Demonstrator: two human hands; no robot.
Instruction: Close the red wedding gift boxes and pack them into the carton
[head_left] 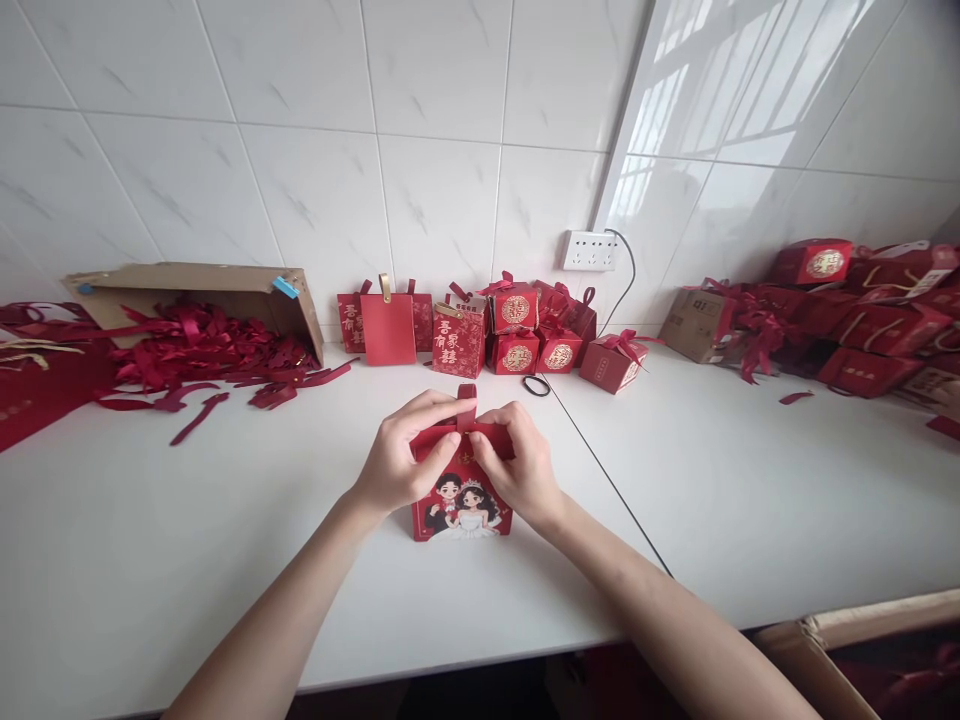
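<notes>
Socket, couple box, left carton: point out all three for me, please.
Socket point(590, 251): head view, middle of its white face.
Couple box point(472, 522): head view, lower front, on the printed white dress.
Left carton point(187, 278): head view, its long upper wall.

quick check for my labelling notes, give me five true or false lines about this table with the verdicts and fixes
1. The left hand and right hand both touch the couple-print box. True.
2. The socket strip lies flat on the table. False: the socket strip is on the tiled wall.
3. A black ring lies on the table. True.
4. The red ribbons by the left cardboard box are all inside it. False: some ribbons lie outside it on the table.
5. The plain red box has a gold-coloured strap at its top. True.
</notes>
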